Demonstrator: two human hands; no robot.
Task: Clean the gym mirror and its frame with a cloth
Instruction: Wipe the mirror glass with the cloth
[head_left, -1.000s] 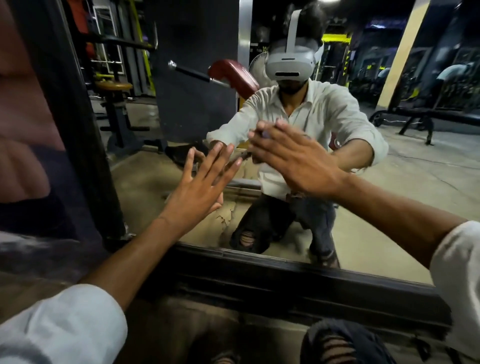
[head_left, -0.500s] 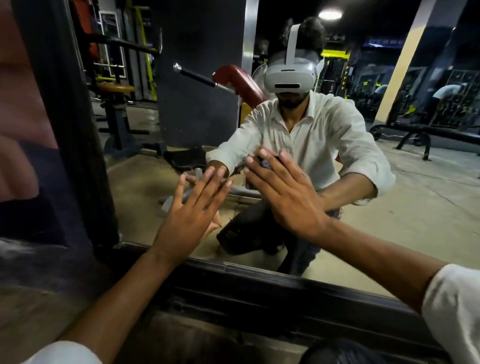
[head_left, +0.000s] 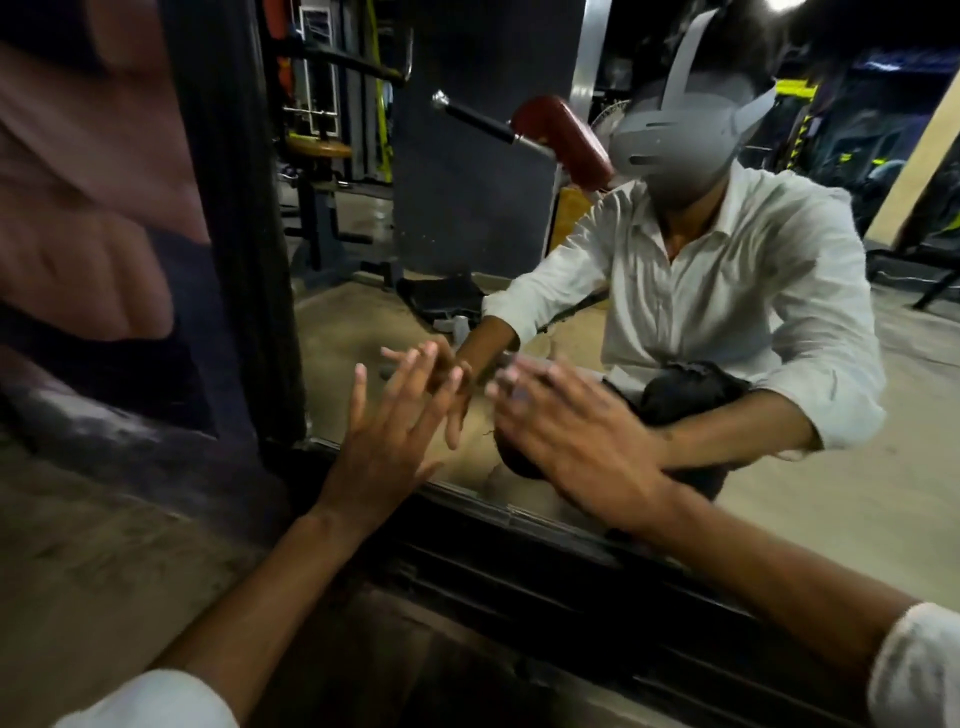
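The mirror (head_left: 363, 322) is a big, flat, shiny sheet of glass. It fills the middle and right of the view and goes down almost to the floor. Its frame (head_left: 545, 551) is black and smooth, with a long bar along the bottom and a thick post up the left side. The top and right edges are cut off.

The left hand (head_left: 395, 431) is low on the glass, near the bottom left corner. Its fingers are straight and spread, it holds nothing, and its fingertips meet their own reflection. The right hand (head_left: 576, 431) is just beside it, flat toward the glass with its fingers stretched out. It is very blurry. A small pale bluish patch (head_left: 514, 396) shows between its fingers, too smeared to say what it is.

In the glass a person crouches in a white shirt (head_left: 727, 291) with a grey headset (head_left: 675, 140) and dark trousers. Behind are a red padded machine part (head_left: 561, 135), a bar with a black grip, and a round yellow-brown seat (head_left: 319, 148).

The floor (head_left: 104, 571) is rough, brown and dusty. White sleeves (head_left: 919, 670) poke in at the bottom corners, cut off. To the left of the frame are soft pink-brown and dark shapes (head_left: 78, 208), hard to make out.
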